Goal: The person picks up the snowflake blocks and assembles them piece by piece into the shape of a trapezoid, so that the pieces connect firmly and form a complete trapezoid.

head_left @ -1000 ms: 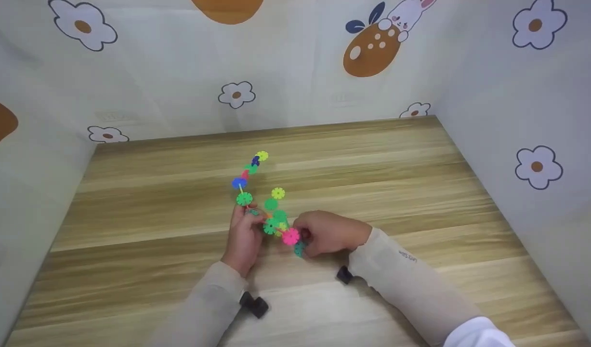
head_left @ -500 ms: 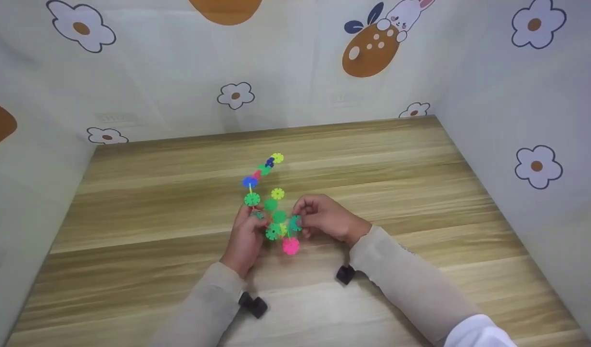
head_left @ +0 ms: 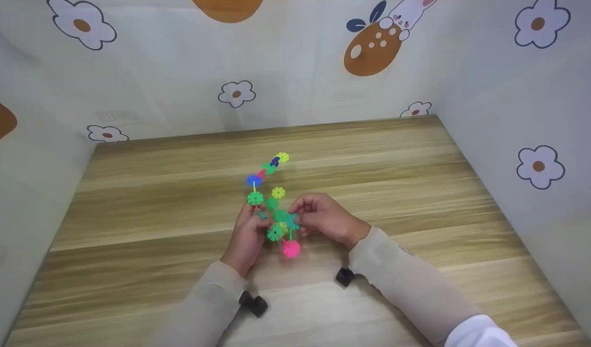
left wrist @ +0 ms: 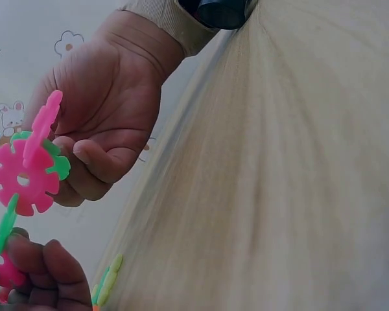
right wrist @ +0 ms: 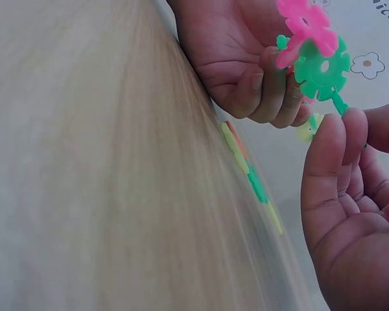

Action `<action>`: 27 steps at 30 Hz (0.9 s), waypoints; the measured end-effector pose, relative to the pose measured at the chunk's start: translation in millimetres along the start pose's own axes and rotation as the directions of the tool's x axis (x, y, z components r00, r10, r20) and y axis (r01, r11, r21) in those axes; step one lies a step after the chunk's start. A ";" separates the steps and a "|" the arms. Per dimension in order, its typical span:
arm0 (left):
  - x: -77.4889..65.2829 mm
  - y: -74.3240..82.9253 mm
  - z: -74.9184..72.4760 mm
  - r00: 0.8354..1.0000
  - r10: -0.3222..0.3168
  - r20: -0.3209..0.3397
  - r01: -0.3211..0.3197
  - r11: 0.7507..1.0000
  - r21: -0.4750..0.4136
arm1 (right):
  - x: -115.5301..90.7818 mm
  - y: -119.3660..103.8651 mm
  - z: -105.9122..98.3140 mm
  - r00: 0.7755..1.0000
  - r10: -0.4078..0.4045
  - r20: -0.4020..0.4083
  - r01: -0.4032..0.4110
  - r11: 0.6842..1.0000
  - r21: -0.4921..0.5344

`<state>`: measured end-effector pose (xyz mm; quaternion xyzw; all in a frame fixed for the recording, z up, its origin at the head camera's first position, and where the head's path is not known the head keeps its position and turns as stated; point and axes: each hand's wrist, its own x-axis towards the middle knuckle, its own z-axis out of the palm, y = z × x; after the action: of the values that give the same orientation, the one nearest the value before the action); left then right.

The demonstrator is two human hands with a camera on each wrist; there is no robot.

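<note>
A chain of interlocking plastic snowflake discs (head_left: 255, 198) curves between both hands in the head view, ending in a yellow disc (head_left: 282, 157) at its far tip. My left hand (head_left: 246, 238) grips the chain near its middle, thumb over a small teal disc. At its near end hangs a pink disc (head_left: 291, 248), joined to an edge-on green one. My right hand (head_left: 329, 217) pinches a teal-green disc (head_left: 293, 221) with thumb and fingertips. In the right wrist view, the thumb and fingers (right wrist: 330, 149) of that hand meet at the edge of a green disc below pink ones (right wrist: 305, 23).
On the wooden table (head_left: 396, 173), beyond and between the hands, lie more discs, among them a yellow one (head_left: 278, 192) and a green one (head_left: 271, 203). Patterned cloth walls (head_left: 295, 62) enclose the back and sides. Black wrist cameras (head_left: 345, 277) sit at the sleeves.
The far part of the chain has swung right. My right hand has shifted slightly up and left, raising the teal disc from below the pink disc to above it; the pink disc now sits lower.
</note>
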<state>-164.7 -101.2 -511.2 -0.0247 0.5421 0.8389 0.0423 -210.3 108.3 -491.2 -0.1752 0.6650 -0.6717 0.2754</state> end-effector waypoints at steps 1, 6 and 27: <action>0.0 -0.1 0.2 1.000 0.004 -0.002 -0.004 1.000 -0.004 | -0.1 -0.3 0.0 1.000 0.002 0.002 -0.002 1.000 -0.004; 0.5 -0.4 0.8 1.000 0.007 -0.021 -0.007 1.000 0.000 | -0.3 -0.6 -0.9 1.000 0.014 0.003 -0.014 1.000 -0.022; 0.8 -1.5 -0.1 1.000 0.015 -0.005 -0.015 1.000 0.001 | 0.2 -0.3 1.9 1.000 0.021 -0.015 -0.022 0.999 -0.033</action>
<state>-165.3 -100.6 -512.7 -0.0229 0.5429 0.8388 0.0347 -209.4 106.7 -490.8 -0.1678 0.6797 -0.6590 0.2750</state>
